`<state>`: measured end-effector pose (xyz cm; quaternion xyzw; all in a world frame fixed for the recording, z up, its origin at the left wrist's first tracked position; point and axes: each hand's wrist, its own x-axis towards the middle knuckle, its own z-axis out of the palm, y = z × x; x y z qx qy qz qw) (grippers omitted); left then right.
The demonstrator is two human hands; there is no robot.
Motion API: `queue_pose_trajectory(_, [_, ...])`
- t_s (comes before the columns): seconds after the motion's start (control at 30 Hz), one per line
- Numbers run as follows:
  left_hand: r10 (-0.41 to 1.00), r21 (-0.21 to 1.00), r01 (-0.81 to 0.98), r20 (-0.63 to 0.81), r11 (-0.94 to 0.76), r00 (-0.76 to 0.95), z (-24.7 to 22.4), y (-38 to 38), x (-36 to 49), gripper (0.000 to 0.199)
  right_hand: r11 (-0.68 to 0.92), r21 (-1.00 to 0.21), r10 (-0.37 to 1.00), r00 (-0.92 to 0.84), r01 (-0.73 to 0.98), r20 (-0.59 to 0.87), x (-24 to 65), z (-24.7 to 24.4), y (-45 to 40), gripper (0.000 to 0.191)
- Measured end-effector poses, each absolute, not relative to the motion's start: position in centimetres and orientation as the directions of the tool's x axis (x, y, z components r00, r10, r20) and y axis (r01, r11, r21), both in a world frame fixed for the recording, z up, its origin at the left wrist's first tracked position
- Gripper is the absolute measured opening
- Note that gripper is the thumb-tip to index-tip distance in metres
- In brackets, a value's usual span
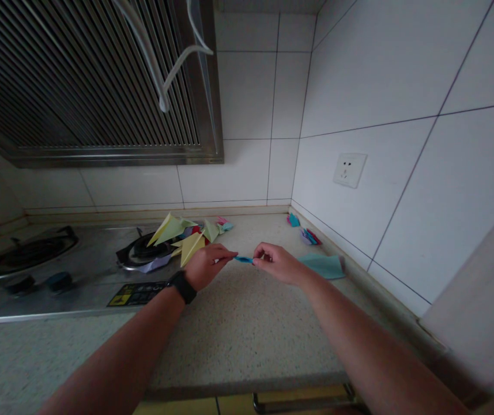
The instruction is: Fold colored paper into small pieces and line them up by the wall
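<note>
A kitchen. On the left, a two-burner stove [93,276] is set into a speckled counter [247,340], below a slatted metal range hood [78,80]. White tiles [247,95] cover the far and right walls; yellow cabinet fronts [181,407] show under the counter's near edge.

White tiled walls [385,155] meet behind a speckled counter [251,328], a range hood [86,80] above the stove [93,253].

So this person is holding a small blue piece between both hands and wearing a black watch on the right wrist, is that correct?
Not quite: the head view shows the black watch on the wrist of the left hand, not the right hand. The small blue piece is indeed held between both hands.
</note>
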<state>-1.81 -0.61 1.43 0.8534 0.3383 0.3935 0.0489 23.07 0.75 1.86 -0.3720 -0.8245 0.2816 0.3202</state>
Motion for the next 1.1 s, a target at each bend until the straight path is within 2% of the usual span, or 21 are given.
queue_pose_trajectory(0.17, [0.594,0.362,0.517,0.696,-0.776,0.404,1.6,-0.9,-1.9,0.024,0.45,-0.853,0.798,-0.548,0.264,0.251,23.3,2.1,0.8,0.02])
queue_pose_trajectory(0.33, [0.622,0.386,0.531,0.68,-0.755,0.39,1.7,-1.1,-1.9,0.025,0.465,-0.855,0.798,-0.527,0.232,0.291,23.5,2.3,0.9,0.021])
queue_pose_trajectory(0.47, [0.668,0.464,0.507,0.648,-0.727,0.365,1.6,-1.1,-1.9,0.028,0.517,-0.816,0.794,-0.5,0.257,0.345,23.5,2.2,1.1,0.018])
queue_pose_trajectory(0.63, [0.826,0.719,0.406,0.477,-0.563,0.3,1.5,-1.1,-1.9,0.035,0.591,-0.743,0.778,-0.466,0.316,0.421,23.5,1.8,1.5,0.014])
queue_pose_trajectory(0.7, [0.869,0.775,0.396,0.415,-0.492,0.268,1.4,-1.0,-1.8,0.038,0.598,-0.724,0.779,-0.461,0.343,0.425,23.5,1.7,1.5,0.012])
queue_pose_trajectory(0.83, [0.905,0.785,0.45,0.356,-0.425,0.232,1.2,-0.6,-1.9,0.037,0.605,-0.701,0.777,-0.471,0.377,0.418,23.5,1.5,1.4,0.01])
queue_pose_trajectory(1.1, [0.915,0.785,0.472,0.358,-0.402,0.185,0.7,0.2,-2.4,0.036,0.671,-0.601,0.728,-0.538,0.434,0.425,23.5,1.9,0.9,0.01])
